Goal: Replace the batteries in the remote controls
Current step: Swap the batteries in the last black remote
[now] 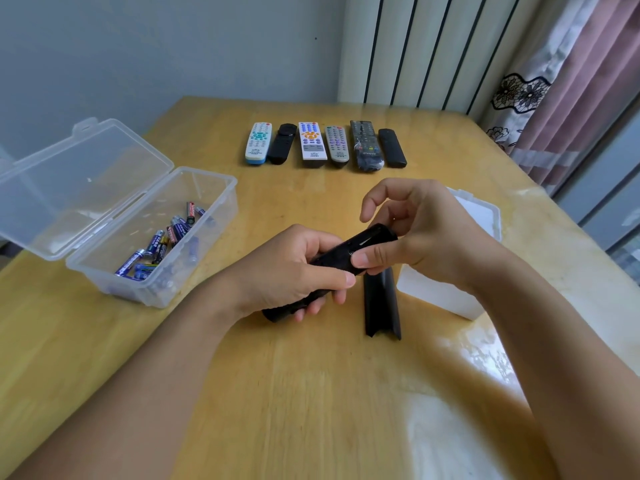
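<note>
Holding black remote (349, 258) above counter (311, 393), back cover (382, 306) off and lying just beside; left hand (294, 271) grip wrapped round body, right hand (415, 237) grip pinching at open bay. Could slip or flick a cell loose under thumb pressure. Further out: clear box (207, 237), lid open, holding loose batteries (162, 244); white container (443, 296), contents hidden.

There is one view only, from the person's head, wide-angled, looking forward and down across the wooden table (311, 393). The forearms reach in close from the bottom edge; the far wall (173, 46) and curtain (571, 98) stand beyond.
</note>
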`<state>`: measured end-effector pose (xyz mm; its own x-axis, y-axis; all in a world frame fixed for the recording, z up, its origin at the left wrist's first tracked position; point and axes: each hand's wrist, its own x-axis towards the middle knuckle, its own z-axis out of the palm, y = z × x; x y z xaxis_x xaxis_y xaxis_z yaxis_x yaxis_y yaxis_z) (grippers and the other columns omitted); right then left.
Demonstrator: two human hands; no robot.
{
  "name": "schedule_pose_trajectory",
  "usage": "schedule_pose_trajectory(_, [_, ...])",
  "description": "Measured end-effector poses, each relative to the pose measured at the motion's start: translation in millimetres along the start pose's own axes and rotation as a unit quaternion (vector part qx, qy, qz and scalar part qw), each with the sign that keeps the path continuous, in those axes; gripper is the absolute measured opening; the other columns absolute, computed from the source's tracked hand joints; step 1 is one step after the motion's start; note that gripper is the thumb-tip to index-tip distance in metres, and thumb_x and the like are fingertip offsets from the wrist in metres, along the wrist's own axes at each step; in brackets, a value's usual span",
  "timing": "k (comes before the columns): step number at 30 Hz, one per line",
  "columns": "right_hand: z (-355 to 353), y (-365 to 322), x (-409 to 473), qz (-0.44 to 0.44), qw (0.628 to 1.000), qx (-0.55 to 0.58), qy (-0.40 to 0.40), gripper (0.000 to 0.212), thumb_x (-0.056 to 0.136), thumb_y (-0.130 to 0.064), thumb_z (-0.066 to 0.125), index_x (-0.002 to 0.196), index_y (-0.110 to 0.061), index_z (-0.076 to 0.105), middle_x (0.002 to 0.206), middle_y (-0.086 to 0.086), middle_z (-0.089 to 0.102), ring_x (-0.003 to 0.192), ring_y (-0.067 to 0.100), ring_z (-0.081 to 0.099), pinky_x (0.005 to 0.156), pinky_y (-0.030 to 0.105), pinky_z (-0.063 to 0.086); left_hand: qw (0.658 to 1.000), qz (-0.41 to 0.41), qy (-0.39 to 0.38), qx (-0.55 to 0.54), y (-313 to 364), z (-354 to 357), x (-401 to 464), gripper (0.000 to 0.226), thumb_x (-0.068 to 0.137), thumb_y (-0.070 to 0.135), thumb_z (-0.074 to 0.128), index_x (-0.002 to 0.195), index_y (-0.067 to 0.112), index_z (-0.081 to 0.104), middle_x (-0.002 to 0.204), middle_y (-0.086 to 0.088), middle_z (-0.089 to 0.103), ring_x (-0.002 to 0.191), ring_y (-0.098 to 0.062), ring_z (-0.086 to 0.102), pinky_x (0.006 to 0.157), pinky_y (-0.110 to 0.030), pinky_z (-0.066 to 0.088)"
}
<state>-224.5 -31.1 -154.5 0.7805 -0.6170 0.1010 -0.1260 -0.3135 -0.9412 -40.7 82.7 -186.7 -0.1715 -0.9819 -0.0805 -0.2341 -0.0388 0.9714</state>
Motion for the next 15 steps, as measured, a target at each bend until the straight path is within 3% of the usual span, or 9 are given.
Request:
schedule_pose_trajectory(4, [-2,1,-1,0.007,1.000,0.023,-0.015,0.043,0.060,-0.005,0.088,0.094,-0.007,0.063,0.077,0.025,0.067,0.067,0.038,0.074,0.060,0.038,0.061,1.000,0.008,0.003,0.009,-2,-1,1,0.003,0.088,0.022,0.071,0.091,0.022,0.072,0.074,-0.007,0.069,0.049,-0.017,0.055,0.041,-0.026,0.044])
schedule_pose_trajectory(7, [-7,2,-2,0.022,0.997,0.062,-0.049,0.038,0.067,-0.002,0.084,0.099,-0.008,0.063,0.081,0.019,0.072,0.073,0.036,0.074,0.063,0.038,0.061,1.000,0.009,-0.009,0.001,-2,-1,2,0.008,0.090,0.023,0.071,0.085,0.028,0.072,0.075,-0.008,0.070,0.049,-0.016,0.055,0.042,-0.026,0.046])
schedule_pose_trajectory(15, [-17,2,-3,0.047,0.984,0.107,-0.138,0.024,0.086,-0.001,0.068,0.107,-0.009,0.061,0.100,0.030,0.071,0.093,0.036,0.074,0.077,0.037,0.062,1.000,-0.001,-0.012,-0.015,-1,-1,2,0.008,0.089,0.025,0.071,0.081,0.025,0.072,0.075,-0.009,0.070,0.048,-0.016,0.057,0.042,-0.026,0.047])
